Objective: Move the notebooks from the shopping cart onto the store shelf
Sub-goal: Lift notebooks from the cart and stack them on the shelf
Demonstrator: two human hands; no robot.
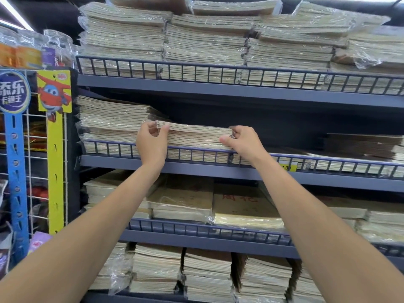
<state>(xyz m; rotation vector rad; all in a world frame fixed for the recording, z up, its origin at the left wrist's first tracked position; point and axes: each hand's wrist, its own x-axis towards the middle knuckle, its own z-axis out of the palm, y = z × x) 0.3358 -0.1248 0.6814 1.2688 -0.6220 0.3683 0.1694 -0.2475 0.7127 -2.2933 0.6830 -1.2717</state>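
- Notebooks [194, 136], a plastic-wrapped bundle, lie flat on the middle shelf [218, 169], on top of more notebooks, just behind the wire rail [196, 152].
- Left grip [150, 143] grasps the bundle's left end, thumb on the front edge, fingers curled at the top corner.
- Right grip [242, 143] grasps the right end, fingers hooked on the top corner, thumb laid along the front edge.
- A taller stack [113, 119] stands just beside the bundle on its left.
- Wrapped piles [203, 44] crowd the level above; more fill the levels below.
- A yellow tag [287, 166] sits on the rail near the right wrist.
- A cartoon-plane card [54, 92] hangs at the far left.
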